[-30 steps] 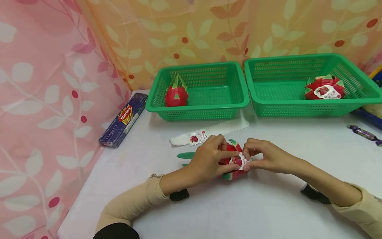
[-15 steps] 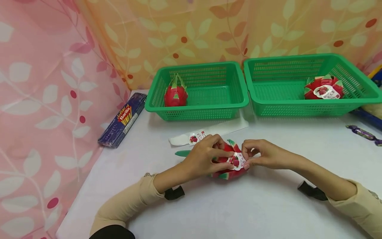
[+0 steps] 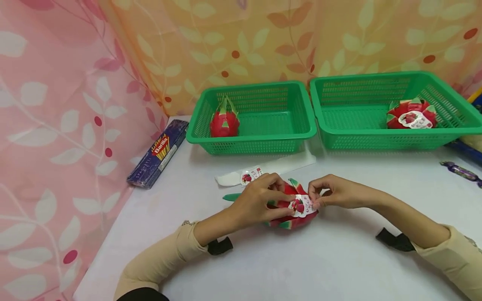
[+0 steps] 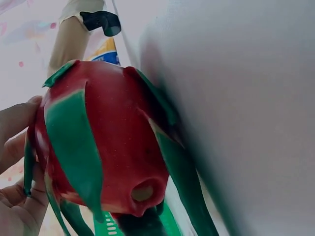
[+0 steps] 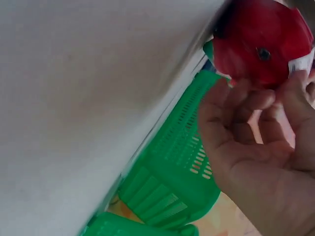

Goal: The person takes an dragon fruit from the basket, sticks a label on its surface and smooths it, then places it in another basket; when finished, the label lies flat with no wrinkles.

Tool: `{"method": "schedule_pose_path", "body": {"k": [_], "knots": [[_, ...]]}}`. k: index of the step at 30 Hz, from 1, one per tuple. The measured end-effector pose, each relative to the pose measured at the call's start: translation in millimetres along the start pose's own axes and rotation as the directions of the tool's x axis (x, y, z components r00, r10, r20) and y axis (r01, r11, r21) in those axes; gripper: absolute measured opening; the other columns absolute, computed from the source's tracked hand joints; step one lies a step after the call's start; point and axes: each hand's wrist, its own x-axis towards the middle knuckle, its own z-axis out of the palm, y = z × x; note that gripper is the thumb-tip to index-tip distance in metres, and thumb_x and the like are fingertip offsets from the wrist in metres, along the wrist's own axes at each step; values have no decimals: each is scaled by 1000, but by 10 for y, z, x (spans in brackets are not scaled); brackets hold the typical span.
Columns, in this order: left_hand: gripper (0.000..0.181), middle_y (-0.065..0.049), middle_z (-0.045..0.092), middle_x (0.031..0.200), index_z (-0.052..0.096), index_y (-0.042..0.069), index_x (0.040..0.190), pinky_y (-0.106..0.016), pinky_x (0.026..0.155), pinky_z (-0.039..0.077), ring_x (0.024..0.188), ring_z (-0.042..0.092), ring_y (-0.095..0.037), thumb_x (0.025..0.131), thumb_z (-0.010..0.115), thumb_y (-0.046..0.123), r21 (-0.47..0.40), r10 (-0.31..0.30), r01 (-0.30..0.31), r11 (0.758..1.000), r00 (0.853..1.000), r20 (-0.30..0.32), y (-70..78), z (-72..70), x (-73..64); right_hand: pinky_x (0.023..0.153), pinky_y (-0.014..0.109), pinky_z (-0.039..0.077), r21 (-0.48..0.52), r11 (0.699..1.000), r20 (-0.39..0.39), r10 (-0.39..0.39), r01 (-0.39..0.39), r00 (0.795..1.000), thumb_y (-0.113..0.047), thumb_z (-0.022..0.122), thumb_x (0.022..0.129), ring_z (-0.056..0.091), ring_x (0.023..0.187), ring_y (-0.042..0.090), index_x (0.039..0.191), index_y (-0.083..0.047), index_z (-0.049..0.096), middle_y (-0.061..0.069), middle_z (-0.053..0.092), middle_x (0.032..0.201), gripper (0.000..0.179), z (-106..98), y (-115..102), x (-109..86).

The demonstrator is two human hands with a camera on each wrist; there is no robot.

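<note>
A red dragon fruit (image 3: pixel 295 221) with green scales lies on the white table, with a white fruit-print sticker (image 3: pixel 302 206) on its upper side. My left hand (image 3: pixel 257 198) holds the fruit from above, thumb and fingertips at the sticker's left edge. At the other edge, my right hand (image 3: pixel 339 192) pinches the sticker between thumb and fingers. The left wrist view has the fruit (image 4: pixel 118 132) large, with fingers at its side. In the right wrist view, the right thumb meets the sticker (image 5: pixel 301 63) and curled fingers touch the fruit.
Behind stand two green baskets, the left basket (image 3: pixel 250 144) with a dragon fruit (image 3: pixel 224 124), the right basket (image 3: pixel 376 140) with a stickered one (image 3: pixel 412 113). A backing strip (image 3: pixel 290 163) with another sticker lies before them. A spaghetti box (image 3: pixel 158 154) is left, a wrapped candy (image 3: pixel 460 170) right.
The right hand stays at the sticker's right edge while the left fingertips have drawn back slightly leftward, so more of the sticker shows. The fruit has turned or shifted only a little.
</note>
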Motion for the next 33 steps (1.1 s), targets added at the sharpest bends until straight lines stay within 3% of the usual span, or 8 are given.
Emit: {"method": "schedule_pose_path", "body": {"k": [6,12,17,20,25,27,30,33], "knots": [[20,0,54,85,75,13,90,-9,66,39,81,47,-7,74,78,24,-1,15,-15,1000,1000,-12,-26,-50,-44,62,20,46,-116,992,13,41,-40,999,-17,68,82,51,71,2,76,-11,56,3,56,71,14,-46,112,3],[5,-1,63,86,75,10,81,-10,71,46,81,57,-8,77,72,12,-72,44,-50,996,996,-77,-118,-143,-132,71,22,51,-224,969,-237,51,-106,970,-14,61,88,56,81,3,96,-8,61,5,63,89,9,21,-53,-3],[11,-3,70,82,72,6,81,-21,72,52,80,63,-12,84,62,9,-207,-186,148,967,966,-181,-361,-265,-190,88,35,52,-387,919,-316,-62,-69,947,-23,64,87,55,109,8,123,-16,55,-4,60,118,38,218,-251,40],[19,-11,71,89,70,0,92,-26,76,55,86,66,-21,91,56,11,-449,-472,365,815,869,-151,-574,-294,-187,92,39,49,-434,899,-292,-75,-62,954,-34,67,83,50,118,11,134,-23,45,-5,53,129,57,318,-337,95],[31,-10,71,93,60,-8,112,-30,83,54,97,66,-27,95,51,16,-821,-807,470,325,590,17,-941,-261,-165,93,40,49,-435,898,-244,-40,-72,969,-47,70,77,45,122,14,143,-29,28,-4,43,139,80,384,-389,216],[33,-5,72,89,57,-9,114,-27,79,55,92,68,-21,94,52,18,-897,-867,402,186,497,43,-1050,-252,-159,89,36,51,-406,912,-221,-36,-58,975,-46,72,75,45,120,15,144,-29,28,-2,43,139,83,386,-384,271],[28,-1,71,81,59,-5,106,-21,71,56,80,69,-12,93,54,19,-956,-908,274,101,418,24,-1145,-253,-146,83,28,53,-352,935,-184,-27,-41,983,-45,74,73,48,116,13,142,-29,32,-4,44,136,82,380,-370,339],[20,-4,71,79,60,-2,91,-19,66,56,75,69,-12,91,57,18,-978,-917,182,104,397,-24,-1181,-250,-128,78,24,53,-303,953,-168,-28,-25,985,-41,74,74,50,111,11,139,-24,38,-7,46,133,76,370,-355,386]]}}
